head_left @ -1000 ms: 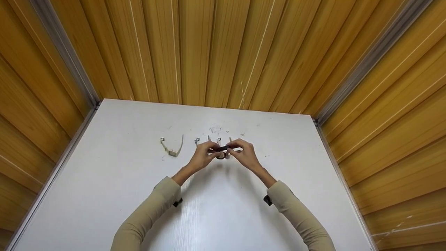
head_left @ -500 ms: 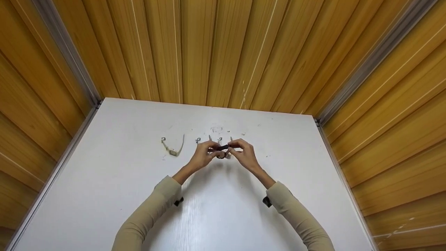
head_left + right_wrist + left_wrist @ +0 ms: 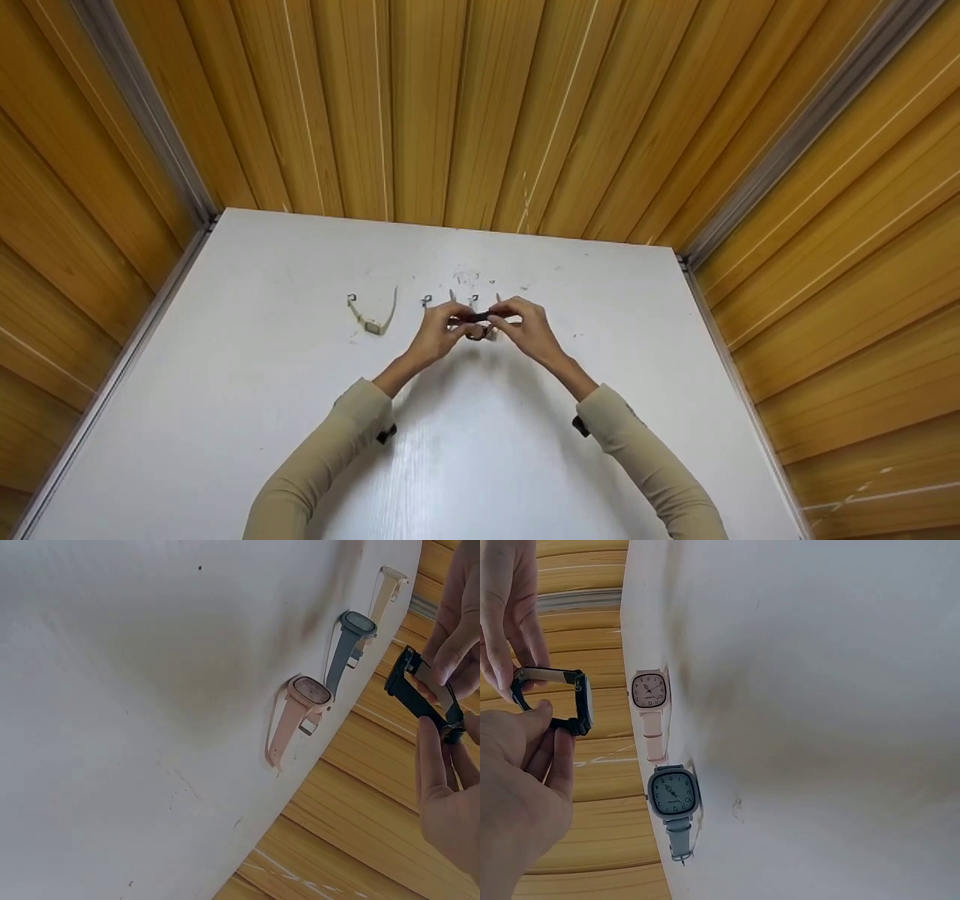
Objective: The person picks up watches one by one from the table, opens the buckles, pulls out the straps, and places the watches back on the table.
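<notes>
Both hands hold a dark watch (image 3: pixel 480 318) up between them, above the white table. Its strap bends round into a loop, seen from the side in the left wrist view, where the case (image 3: pixel 586 701) faces right. My left hand (image 3: pixel 435 332) pinches one side of the strap between thumb and fingers. My right hand (image 3: pixel 531 335) pinches the strap near its buckle end, the fingertips hiding part of it. Beneath the hands lie a pink watch (image 3: pixel 649 690) and a blue-grey watch (image 3: pixel 673 793), both face up with straps spread.
A cream watch (image 3: pixel 372 328) lies on the white table (image 3: pixel 225 375), left of the hands, its strap opened into a V. Small dark marks dot the tabletop beyond the hands. Wood-patterned panels (image 3: pixel 420 112) stand behind and at both sides.
Almost nothing differs. Both hands stay in place with the dark watch, with only slight shifts of the fingers and of the head view.
</notes>
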Available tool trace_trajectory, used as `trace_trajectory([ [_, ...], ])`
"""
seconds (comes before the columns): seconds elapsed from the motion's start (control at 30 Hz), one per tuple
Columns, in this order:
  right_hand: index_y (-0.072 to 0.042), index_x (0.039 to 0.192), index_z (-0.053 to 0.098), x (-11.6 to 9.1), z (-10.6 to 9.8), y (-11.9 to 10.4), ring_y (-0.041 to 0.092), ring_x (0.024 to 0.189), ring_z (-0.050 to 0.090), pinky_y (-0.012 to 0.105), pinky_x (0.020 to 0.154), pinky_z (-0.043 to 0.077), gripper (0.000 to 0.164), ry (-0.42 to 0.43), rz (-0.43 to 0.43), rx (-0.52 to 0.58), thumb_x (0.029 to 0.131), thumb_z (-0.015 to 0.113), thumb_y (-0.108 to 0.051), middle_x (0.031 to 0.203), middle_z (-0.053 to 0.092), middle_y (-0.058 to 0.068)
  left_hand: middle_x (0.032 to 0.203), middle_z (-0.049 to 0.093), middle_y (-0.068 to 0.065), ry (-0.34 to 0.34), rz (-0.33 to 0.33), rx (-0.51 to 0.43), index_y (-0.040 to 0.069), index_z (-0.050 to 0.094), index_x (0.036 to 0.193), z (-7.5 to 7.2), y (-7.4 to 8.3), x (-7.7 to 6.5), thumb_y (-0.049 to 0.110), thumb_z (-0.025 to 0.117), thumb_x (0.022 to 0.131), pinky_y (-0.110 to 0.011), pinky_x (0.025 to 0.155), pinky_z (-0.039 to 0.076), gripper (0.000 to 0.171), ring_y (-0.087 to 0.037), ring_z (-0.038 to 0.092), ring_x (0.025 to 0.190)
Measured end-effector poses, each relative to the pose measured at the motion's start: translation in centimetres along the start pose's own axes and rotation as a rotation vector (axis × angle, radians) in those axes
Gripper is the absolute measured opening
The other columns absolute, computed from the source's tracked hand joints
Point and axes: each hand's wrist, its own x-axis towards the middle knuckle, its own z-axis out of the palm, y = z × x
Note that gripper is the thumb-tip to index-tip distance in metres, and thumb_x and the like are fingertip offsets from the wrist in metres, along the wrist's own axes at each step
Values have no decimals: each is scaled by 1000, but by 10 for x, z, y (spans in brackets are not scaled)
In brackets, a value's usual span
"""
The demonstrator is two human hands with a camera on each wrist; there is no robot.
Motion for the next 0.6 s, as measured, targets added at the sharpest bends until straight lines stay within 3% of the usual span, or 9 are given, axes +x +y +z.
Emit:
trace_trajectory([
  [0.3, 5, 106, 69, -2, 5, 0, 34, 95, 72, 32, 78, 65, 12, 15, -75, -86, 96, 66, 0, 102, 70, 20, 100, 73, -23, -8, -12, -5, -8, 72, 101, 4, 3, -3, -6, 74, 88, -39, 88, 63, 13, -37, 73, 97],
  [0.6, 7, 106, 70, -2, 6, 1, 36, 96, 74, 27, 79, 64, 14, 18, 23, -15, 98, 64, -3, 103, 73, 22, 100, 74, -23, -14, -16, -19, -10, 72, 102, 4, 0, -5, -5, 75, 87, -34, 88, 63, 16, -37, 74, 97],
])
